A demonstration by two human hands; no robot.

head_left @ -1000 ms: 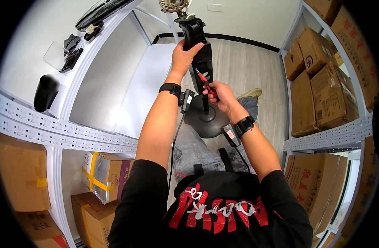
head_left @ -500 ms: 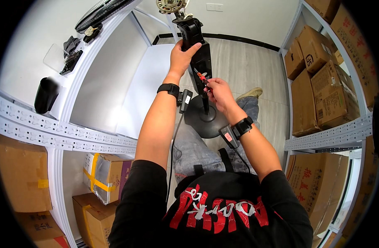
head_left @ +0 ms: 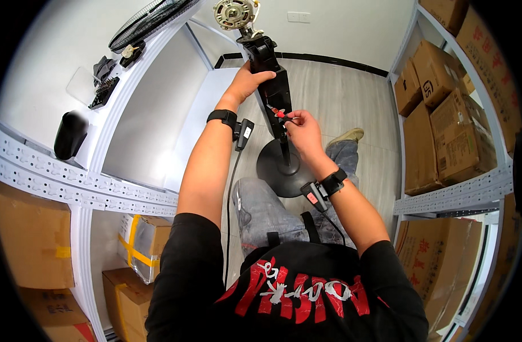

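A black pedestal fan stand (head_left: 278,88) stands in front of me, its round base (head_left: 267,171) on the floor. At its top sits a bare metal motor (head_left: 233,14) with loose white wires beside it. My left hand (head_left: 248,82) is closed around the left side of the upper housing, thumb across the front, the other fingers mostly hidden behind. My right hand (head_left: 304,132) pinches a small red-and-black screwdriver (head_left: 281,114). The tool's tip points up and left at the front of the housing; whether it touches a screw I cannot tell.
On the left shelf (head_left: 90,139) lie a fan grille (head_left: 152,23), small black parts (head_left: 104,91) and a black cover (head_left: 70,134). Cardboard boxes (head_left: 459,128) fill the right rack, with more boxes (head_left: 141,245) at lower left. A cable (head_left: 229,211) hangs from my left wrist device.
My left hand has shifted slightly left and down along the housing. My right hand has moved slightly, still holding the screwdriver at the housing. The whole view has shifted a little.
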